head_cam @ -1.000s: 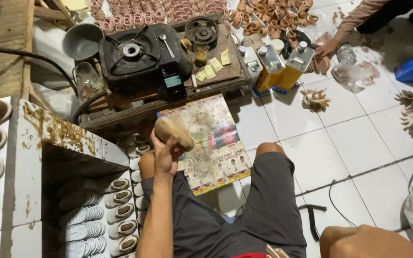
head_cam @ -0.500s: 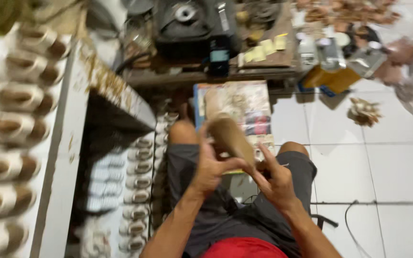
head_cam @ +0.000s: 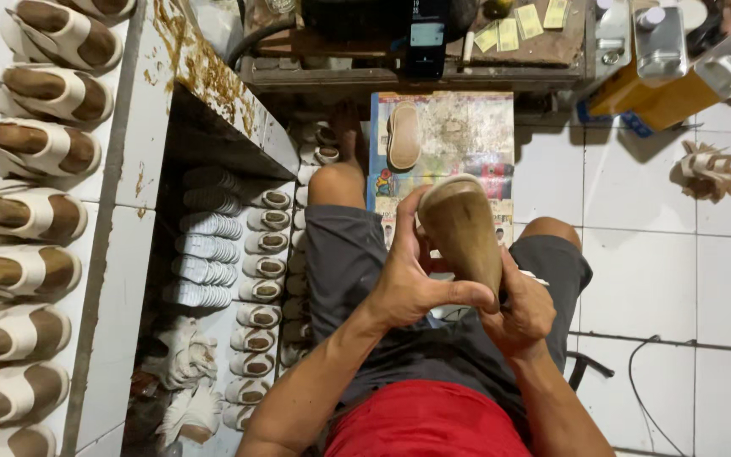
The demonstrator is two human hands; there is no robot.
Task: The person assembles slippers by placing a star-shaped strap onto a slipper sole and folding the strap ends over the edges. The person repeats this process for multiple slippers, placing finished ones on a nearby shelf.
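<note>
Over my lap I hold a brown shoe sole [head_cam: 460,230], its glue-coated face turned up and its toe pointing away from me. My left hand [head_cam: 408,275] wraps its left edge with the thumb across the heel end. My right hand [head_cam: 522,313] grips the heel from below and from the right. A second sole [head_cam: 404,135] lies on the printed paper sheet [head_cam: 458,127] on the floor ahead of my knees.
White-strapped sandals [head_cam: 31,152] line the white shelf at left; more pairs [head_cam: 255,279] lie stacked under it. Ahead stands a low wooden bench [head_cam: 433,63] with a phone [head_cam: 426,38], and yellow cans [head_cam: 662,72] to its right. A pale cluster [head_cam: 708,169] lies on the tiled floor.
The view has dropped from the stove and bench down onto my lap. My right hand has joined the left on the sole, which has come closer to me.
</note>
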